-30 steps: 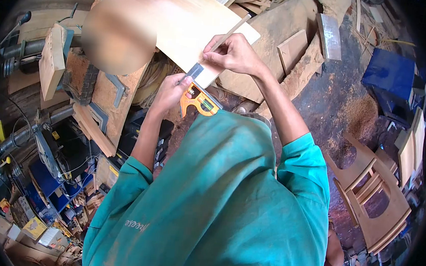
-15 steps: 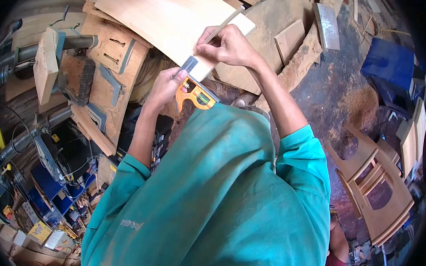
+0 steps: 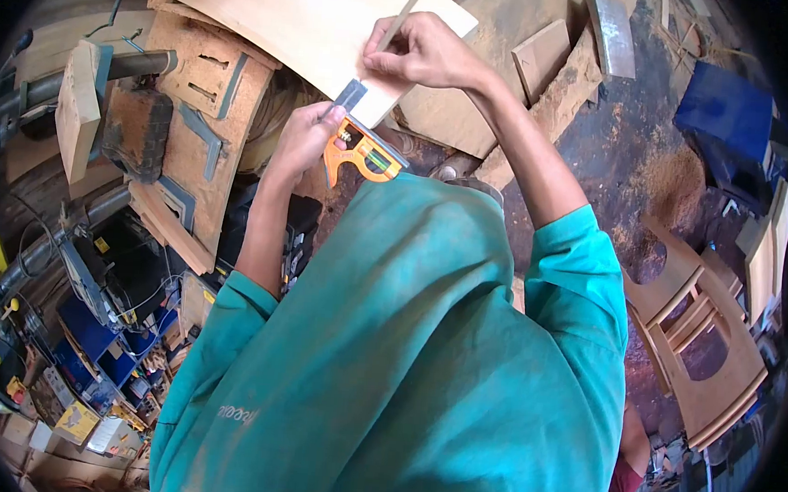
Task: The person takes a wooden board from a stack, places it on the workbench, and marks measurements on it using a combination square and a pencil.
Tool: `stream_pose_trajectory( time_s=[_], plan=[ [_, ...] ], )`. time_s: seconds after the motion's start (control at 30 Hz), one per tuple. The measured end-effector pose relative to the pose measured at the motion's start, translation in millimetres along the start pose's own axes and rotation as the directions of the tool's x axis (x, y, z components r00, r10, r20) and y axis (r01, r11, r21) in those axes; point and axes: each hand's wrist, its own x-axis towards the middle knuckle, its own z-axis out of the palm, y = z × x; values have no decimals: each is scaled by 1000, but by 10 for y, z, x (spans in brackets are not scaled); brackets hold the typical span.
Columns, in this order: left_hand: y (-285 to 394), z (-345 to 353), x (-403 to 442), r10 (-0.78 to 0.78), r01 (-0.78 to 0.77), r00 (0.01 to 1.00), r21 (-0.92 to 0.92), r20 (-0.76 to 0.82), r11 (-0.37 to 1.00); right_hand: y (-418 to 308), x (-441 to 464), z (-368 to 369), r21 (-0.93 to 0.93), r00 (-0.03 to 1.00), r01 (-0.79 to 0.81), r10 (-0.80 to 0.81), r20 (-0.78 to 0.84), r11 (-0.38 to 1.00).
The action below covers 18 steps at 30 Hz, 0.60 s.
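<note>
A pale wooden board (image 3: 282, 14) lies at the top centre, its near corner pointing toward my body. My left hand (image 3: 309, 137) is closed on an orange combination square (image 3: 363, 154), whose dark metal blade rests on the board near that corner. The thumb presses where blade and orange head meet. In my right hand (image 3: 424, 51) a thin pencil (image 3: 404, 14) is pinched, slanting up and to the right. Its lower end is hidden by the fingers, just above the blade's end.
Clamped wooden blocks (image 3: 79, 111) stand at the left, by metal pipes. A blue box (image 3: 725, 108), a sawdust heap (image 3: 673, 182) and a curved wooden frame (image 3: 708, 355) are at the right. Another person's arm (image 3: 635, 441) shows at the lower right.
The view has shifted, so board, square and both hands appear higher in the picture. The pencil stands steeper than before. Both hands keep their hold.
</note>
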Motion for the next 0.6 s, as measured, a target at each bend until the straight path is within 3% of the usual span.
stream_pose_trajectory(
  time_s=[0.1,0.3,0.4,0.6],
  plan=[
    [8,11,-24,4,-4,1000,0,11,1000,14,-23,49,42,997,30,-27,-65,999],
    [20,2,-1,-3,3,1000,-13,7,1000,10,4,-4,-85,1000,23,-22,7,996],
    [-23,-11,14,-33,33,999,37,-9,999,31,21,40,-15,999,27,-27,-20,1000],
    [51,2,-19,20,-20,1000,-31,10,999,-4,31,-1,-55,1000,25,-25,13,998]
  ],
)
